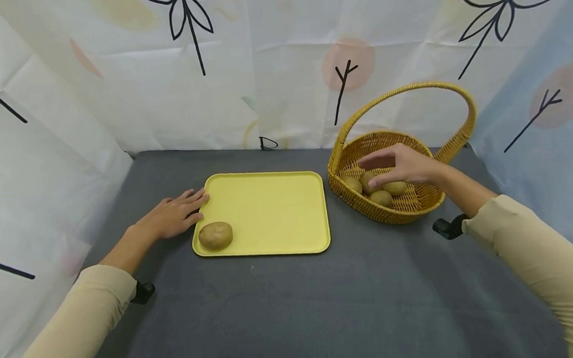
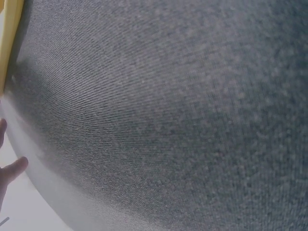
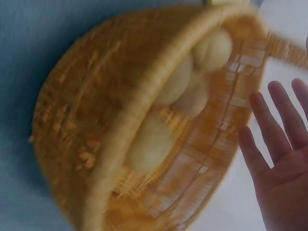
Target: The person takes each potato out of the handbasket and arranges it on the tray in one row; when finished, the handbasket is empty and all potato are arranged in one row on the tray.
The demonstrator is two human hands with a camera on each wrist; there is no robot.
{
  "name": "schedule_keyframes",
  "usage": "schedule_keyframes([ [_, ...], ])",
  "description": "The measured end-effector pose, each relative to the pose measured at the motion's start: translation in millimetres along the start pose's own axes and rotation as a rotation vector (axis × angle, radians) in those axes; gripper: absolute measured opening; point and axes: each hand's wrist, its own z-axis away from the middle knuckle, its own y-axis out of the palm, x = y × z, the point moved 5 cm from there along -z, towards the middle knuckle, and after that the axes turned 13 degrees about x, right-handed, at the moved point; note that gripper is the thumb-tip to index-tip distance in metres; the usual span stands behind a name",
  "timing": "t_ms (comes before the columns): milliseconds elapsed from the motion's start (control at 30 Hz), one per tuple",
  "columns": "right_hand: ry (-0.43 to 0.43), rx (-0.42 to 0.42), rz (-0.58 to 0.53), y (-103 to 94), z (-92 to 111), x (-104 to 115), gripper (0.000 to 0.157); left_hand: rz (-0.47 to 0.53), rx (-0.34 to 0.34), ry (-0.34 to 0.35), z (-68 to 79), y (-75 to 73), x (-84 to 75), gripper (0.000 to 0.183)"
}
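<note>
Hovering over the wicker basket [image 1: 392,217], the right hand [image 1: 396,164], the nearer of the two, held thumb and fingers apart just above four potatoes [image 1: 380,198] lying inside, while the left hand [image 1: 174,215], its fingers spread, rested at the left edge of the yellow tray [image 1: 274,212].

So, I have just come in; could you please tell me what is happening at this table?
A person's right hand hovers over the wicker basket, holding nothing, its thumb and fingers apart. Four potatoes show inside the basket. The left hand is at the left edge of the yellow tray, its fingertips on the rim. A single potato lies on the tray, near its front left corner.
</note>
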Motion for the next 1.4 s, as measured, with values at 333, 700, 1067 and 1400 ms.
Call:
schedule_keyframes([
  [333,0.212,0.023,-0.089,-14.1,7.5,-55.7,0.063,-0.004,0.030,-0.022,0.6,3.3,1.2,0.061],
  [700,0.322,0.150,-0.064,-8.5,9.8,-77.9,0.070,-0.006,0.026,-0.029,1.5,3.6,0.9,0.060],
  [1067,0.332,0.220,0.005,-5.6,17.1,-81.8,0.071,0.005,0.027,-0.027,0.7,3.5,1.3,0.060],
  [1400,0.346,0.185,0.042,-5.8,17.7,-78.0,0.064,0.020,0.017,-0.021,4.1,0.0,-5.1,0.060],
])
